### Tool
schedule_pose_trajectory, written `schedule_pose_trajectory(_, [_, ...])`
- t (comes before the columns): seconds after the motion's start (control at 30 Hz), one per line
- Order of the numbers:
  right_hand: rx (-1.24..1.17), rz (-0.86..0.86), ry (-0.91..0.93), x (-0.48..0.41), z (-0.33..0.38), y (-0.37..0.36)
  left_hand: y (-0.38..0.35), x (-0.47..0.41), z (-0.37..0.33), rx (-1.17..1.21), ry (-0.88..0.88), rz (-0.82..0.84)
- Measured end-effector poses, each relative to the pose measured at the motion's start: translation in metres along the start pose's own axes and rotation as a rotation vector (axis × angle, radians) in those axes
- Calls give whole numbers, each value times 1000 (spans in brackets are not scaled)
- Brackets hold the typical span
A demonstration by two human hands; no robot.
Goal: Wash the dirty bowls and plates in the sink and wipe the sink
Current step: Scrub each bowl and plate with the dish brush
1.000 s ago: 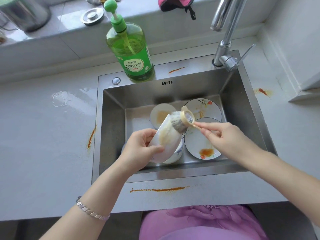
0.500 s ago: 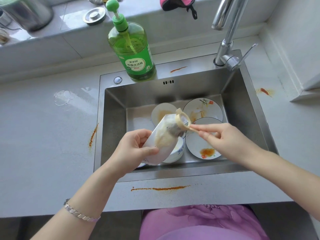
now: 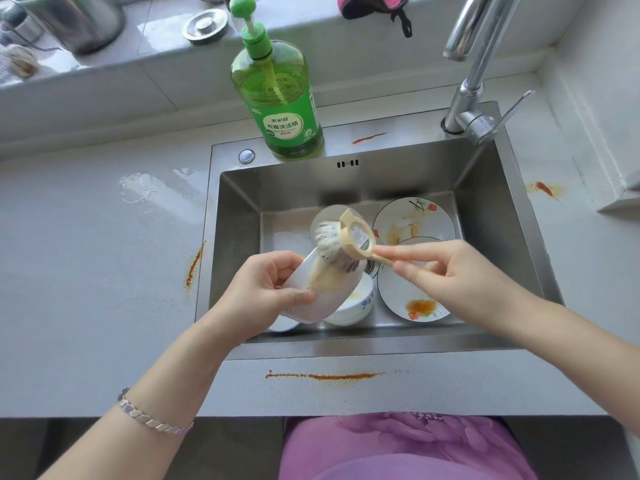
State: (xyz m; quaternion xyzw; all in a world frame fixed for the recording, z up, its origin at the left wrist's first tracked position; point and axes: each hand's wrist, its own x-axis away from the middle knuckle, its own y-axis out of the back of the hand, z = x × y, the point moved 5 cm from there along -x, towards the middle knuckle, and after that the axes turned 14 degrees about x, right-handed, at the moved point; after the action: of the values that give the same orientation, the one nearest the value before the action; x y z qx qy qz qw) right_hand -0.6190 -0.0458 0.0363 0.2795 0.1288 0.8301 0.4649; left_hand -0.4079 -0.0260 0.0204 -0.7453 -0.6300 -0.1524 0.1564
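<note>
- My left hand (image 3: 266, 289) has its grip clenched on a white bowl (image 3: 322, 299): thumb over the rim, fingers curled round the outside. It holds the bowl tipped on its side above the near left part of the sink (image 3: 239, 244).
- My right hand (image 3: 464, 282) pinches the wooden handle of a dish brush (image 3: 346, 244) between thumb and fingers. The bristles press into the bowl's upper rim, where tan residue and foam show.
- Just beneath the held bowl sits a blue-patterned bowl (image 3: 360, 303). To its right lies a plate with an orange smear (image 3: 415, 296), and behind that a flowered plate (image 3: 415, 220) streaked with sauce. A small pale dish (image 3: 323, 218) lies toward the sink's back wall.
- A green soap bottle (image 3: 277, 102) stands on the sink's back rim, and the tap (image 3: 474, 81) rises at its back right corner. No water can be seen running.
- Orange streaks (image 3: 325, 375) mark the worktop (image 3: 86, 271) along its near edge, with more at the sink's left and right.
- By my reading, the scrubbing of this one bowl is in hand. The other crockery looks unwashed and the sink unwiped, so the task is at an early stage.
- The next move likely calls for turning the bowl in my left grip so the bristles reach the rest of the inside, then a rinse under the tap. A soapy rim could slip.
</note>
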Motion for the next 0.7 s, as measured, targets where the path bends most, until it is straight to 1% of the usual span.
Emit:
schedule_pose_trajectory(0.03, [-14, -13, -21, -5, -6, 3, 1, 0, -1, 12, -4, 7])
schedule_pose_trajectory(0.1, [-70, -22, -139, -17, -26, 10, 4, 1, -4, 53, -23, 13])
schedule_pose_trajectory(0.2, [-272, 76, -338, -24, -49, 6, 7, 0, -9, 158, -73, 18])
schedule_pose_trajectory(0.3, [-424, 151, -426, -23, -58, -2, 11, -4, -3, 319, -88, -47])
schedule_pose_trajectory(0.37, [-465, 146, -447, -23, -56, -1, 11, -6, 4, 411, -70, -119])
schedule_pose_trajectory(0.4, [-449, 126, -441, -24, -54, 0, 10, -7, 6, 422, -61, -148])
schedule_pose_trajectory(0.47, [-338, 70, -378, -26, -43, 2, 5, -11, 7, 381, -38, -202])
schedule_pose_trajectory(0.6, [-51, -79, -146, -23, -11, -11, 1, -20, 10, 337, 29, -394])
schedule_pose_trajectory(0.7, [125, -66, -73, 1, 2, -43, 6, -24, 11, 408, 42, -528])
